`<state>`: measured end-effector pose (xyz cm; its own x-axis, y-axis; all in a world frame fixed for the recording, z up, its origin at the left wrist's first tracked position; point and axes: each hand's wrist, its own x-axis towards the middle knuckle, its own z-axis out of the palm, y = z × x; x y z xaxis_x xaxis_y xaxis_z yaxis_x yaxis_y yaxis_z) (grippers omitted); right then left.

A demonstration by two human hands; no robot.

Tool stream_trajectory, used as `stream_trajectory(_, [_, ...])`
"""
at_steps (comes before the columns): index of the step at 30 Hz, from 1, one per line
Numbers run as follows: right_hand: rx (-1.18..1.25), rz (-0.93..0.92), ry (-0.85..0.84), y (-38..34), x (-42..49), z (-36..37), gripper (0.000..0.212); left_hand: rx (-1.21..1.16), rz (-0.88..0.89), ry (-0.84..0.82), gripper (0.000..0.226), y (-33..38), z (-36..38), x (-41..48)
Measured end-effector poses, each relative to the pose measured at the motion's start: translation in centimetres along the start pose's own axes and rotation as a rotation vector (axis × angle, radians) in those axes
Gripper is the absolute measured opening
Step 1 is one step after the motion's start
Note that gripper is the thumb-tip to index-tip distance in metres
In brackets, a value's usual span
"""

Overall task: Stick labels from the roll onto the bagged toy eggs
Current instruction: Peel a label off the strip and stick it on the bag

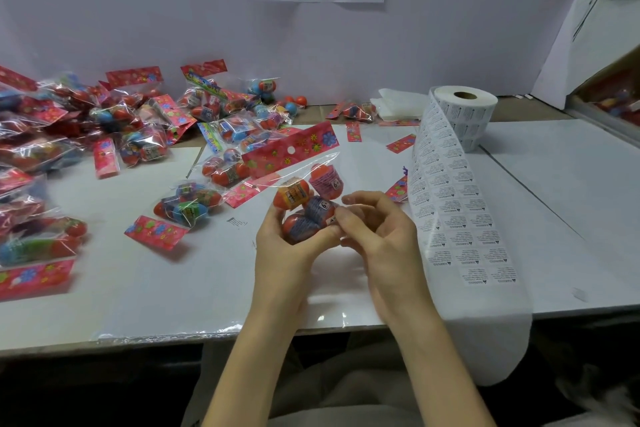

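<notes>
Your left hand [284, 251] grips the bag of toy eggs [294, 196]; right hand [381, 236] pinches it too, left of the label roll [465, 113].

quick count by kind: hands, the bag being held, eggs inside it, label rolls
hands: 2, left hand and right hand
held bag: 1
eggs in it: 4, orange, pink, two bluish
label roll: 1
total: 8

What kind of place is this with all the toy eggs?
Probably a toy-packing workshop: a heap of bagged toy eggs, a label roll trailing its strip, and the left hand and right hand holding one bag.
</notes>
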<state>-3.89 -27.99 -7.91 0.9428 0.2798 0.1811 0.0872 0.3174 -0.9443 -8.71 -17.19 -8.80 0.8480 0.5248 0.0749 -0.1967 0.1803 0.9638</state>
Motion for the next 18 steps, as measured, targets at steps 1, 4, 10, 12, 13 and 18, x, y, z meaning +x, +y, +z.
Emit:
stream_trajectory(1, [-0.015,-0.014,0.004,0.03,-0.04,0.00,0.012,-0.002,0.002,0.005,0.059,-0.01,-0.01,-0.02])
stream_trajectory(4, [-0.033,-0.053,0.020,0.13,-0.11,-0.18,0.016,0.003,0.009,0.018,0.054,0.05,0.02,-0.13])
stream_trajectory(10, [-0.023,-0.068,0.028,0.06,-0.04,-0.29,0.018,0.000,0.005,-0.004,0.058,0.12,0.05,-0.07])
stream_trajectory(12, [-0.015,-0.062,0.025,0.09,-0.04,-0.29,0.019,0.008,0.002,0.001,0.063,0.14,0.03,-0.11])
stream_trajectory(13, [-0.009,-0.056,0.025,0.10,-0.02,-0.26,0.020,0.003,-0.001,0.003,0.064,0.18,0.01,-0.12])
stream_trajectory(18, [0.013,-0.012,0.015,0.08,0.08,-0.16,0.020,-0.030,-0.013,-0.006,0.063,0.39,0.00,-0.18])
